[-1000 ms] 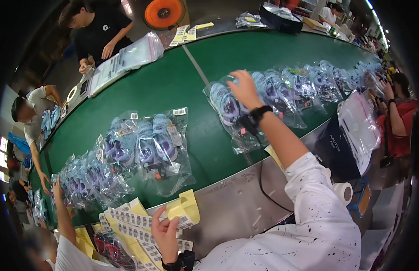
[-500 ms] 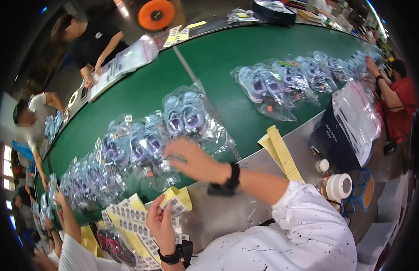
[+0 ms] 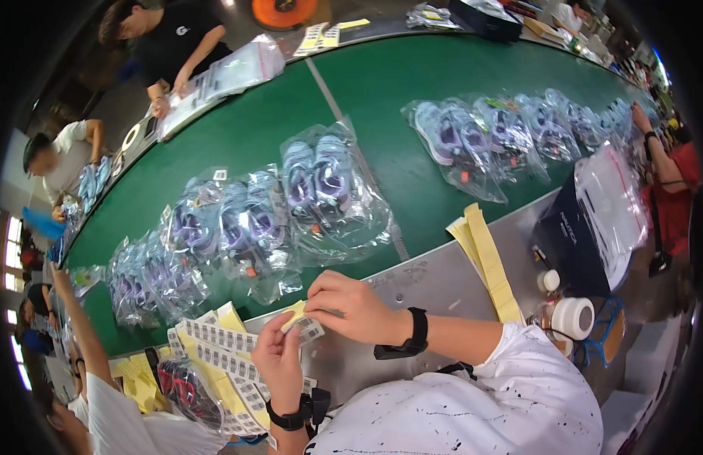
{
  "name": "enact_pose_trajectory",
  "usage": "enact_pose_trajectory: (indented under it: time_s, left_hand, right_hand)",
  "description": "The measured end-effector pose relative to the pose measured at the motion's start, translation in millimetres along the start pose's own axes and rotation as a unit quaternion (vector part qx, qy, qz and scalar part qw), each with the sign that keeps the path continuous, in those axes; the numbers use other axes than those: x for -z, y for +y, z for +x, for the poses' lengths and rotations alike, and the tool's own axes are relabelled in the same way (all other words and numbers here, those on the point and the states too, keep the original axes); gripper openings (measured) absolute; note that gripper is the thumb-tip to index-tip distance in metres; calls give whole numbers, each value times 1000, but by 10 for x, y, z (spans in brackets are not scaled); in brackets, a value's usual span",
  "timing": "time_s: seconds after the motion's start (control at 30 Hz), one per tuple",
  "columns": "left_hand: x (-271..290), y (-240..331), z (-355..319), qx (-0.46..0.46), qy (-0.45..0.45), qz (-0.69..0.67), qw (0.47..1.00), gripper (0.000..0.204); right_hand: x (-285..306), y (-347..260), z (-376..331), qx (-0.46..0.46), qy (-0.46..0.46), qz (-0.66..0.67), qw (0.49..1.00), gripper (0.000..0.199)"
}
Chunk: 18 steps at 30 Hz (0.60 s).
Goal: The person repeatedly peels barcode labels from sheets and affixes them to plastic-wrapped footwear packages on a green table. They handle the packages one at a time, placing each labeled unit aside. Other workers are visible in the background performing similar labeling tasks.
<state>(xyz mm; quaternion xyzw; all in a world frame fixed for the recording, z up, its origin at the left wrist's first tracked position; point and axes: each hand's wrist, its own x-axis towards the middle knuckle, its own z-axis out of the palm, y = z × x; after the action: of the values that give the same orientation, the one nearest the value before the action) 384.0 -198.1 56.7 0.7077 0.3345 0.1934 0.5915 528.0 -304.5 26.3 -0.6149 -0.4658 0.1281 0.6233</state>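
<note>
Label strip [image 3: 309, 331]: barcoded, yellow-backed, between the hands, over the metal ledge [image 3: 423, 303].
Left hand [image 3: 278, 355]: thumb and fingers nearly closed, pinching the strip.
Right hand [image 3: 357, 309]: fingers curled, tips at the strip's upper edge; cannot tell whether they grip.
Bagged sneakers [image 3: 330, 176]: ahead of both hands, nearer the right, long axis pointing away from the wearer.
Conveyor belt [image 3: 397, 68]: green, flat, carrying more bagged pairs.
Workshop: black-shirted co-worker [image 3: 181, 49] across the belt.
</note>
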Motion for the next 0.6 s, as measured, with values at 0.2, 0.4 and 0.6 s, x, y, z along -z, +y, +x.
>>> enact_pose_trajectory:
  time_s: [0.2,0.4,0.6]
  left_hand:
    - [-42,8,25,20,18,-27,999,23]
    - [-123,25,33,48,3,13,999,24]
    - [-196,90,96,99,-63,-39,992,55]
  right_hand:
    - [-16,47,-43,20,19,-6,1000,7]
    - [76,85,-101,97,27,-93,991,8]
    - [240,-141,56,124,71,-73,987,5]
